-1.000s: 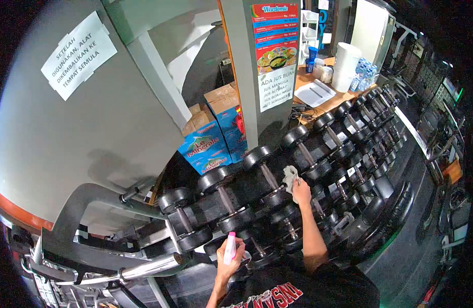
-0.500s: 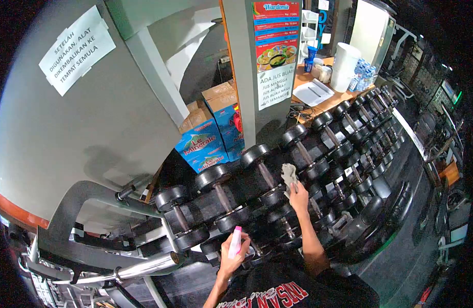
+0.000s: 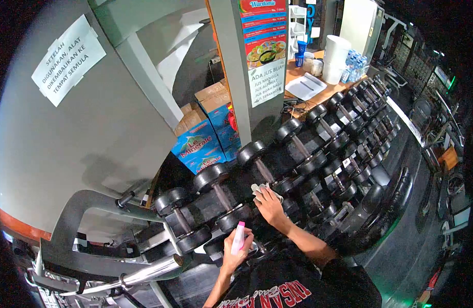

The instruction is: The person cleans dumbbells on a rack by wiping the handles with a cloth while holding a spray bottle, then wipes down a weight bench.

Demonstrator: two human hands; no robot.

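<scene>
My right hand (image 3: 271, 205) presses a crumpled white cloth (image 3: 259, 190) against the near end of a black dumbbell (image 3: 265, 169) on the top tier of a long dumbbell rack (image 3: 344, 154). Only part of the cloth shows under my fingers. My left hand (image 3: 235, 251) holds a white spray bottle with a pink top (image 3: 238, 237) upright, low in front of the rack near another dumbbell (image 3: 223, 197).
Blue water cartons (image 3: 203, 146) and brown boxes are stacked behind the rack beside a grey pillar with menu posters (image 3: 262, 51). A wooden counter (image 3: 303, 90) holds a white bucket and bottles. A chrome bar (image 3: 144, 272) juts out at lower left. Gym machines stand at right.
My right hand with the cloth has moved left and down from one dumbbell handle to the neighbouring dumbbell's near end. The spray bottle stays about where it was.
</scene>
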